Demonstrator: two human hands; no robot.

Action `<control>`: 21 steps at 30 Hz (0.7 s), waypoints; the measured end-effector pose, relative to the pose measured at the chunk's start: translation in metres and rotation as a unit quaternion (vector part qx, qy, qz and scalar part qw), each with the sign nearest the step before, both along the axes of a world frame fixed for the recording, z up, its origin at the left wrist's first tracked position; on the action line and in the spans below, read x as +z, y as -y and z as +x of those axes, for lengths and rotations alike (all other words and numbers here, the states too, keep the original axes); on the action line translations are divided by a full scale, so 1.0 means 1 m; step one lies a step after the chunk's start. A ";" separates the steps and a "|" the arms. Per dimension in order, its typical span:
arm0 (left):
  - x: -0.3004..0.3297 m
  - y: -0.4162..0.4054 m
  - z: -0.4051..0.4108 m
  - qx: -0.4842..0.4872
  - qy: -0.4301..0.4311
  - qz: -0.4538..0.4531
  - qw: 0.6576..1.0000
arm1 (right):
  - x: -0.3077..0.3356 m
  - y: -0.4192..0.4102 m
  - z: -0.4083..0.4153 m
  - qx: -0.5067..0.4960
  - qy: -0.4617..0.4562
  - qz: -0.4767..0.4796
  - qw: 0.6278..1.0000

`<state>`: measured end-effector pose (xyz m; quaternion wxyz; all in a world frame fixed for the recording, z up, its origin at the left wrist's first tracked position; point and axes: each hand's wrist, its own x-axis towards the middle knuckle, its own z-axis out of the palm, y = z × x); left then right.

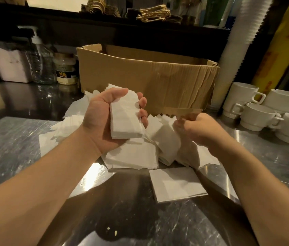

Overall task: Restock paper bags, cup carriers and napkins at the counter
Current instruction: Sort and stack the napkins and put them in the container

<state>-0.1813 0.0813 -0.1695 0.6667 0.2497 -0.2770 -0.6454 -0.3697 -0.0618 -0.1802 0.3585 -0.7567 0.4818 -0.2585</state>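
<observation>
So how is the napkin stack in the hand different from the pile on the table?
The stack is neat, edges lined up; the pile is messy and spread out. The left hand holds the stack up, while the pile lies on the table. Both are white napkins.

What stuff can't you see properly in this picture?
- Head view: inside of the cardboard box, hidden by its front wall.
- Right hand: fingers blurred, so its hold on the napkin pile is unclear.
- Jar label: too small to read.
- Cups: some cut off by the right edge.
</observation>
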 end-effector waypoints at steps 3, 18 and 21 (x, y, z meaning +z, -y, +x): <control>0.001 0.000 -0.002 0.001 0.007 0.005 1.000 | -0.004 -0.002 0.002 -0.031 -0.035 -0.153 0.987; -0.002 0.002 -0.002 -0.002 0.024 0.014 1.000 | 0.011 -0.050 0.001 0.247 -0.278 -0.234 0.898; -0.002 0.002 -0.001 -0.004 0.022 0.018 1.000 | 0.012 -0.049 0.000 0.259 -0.262 -0.247 0.896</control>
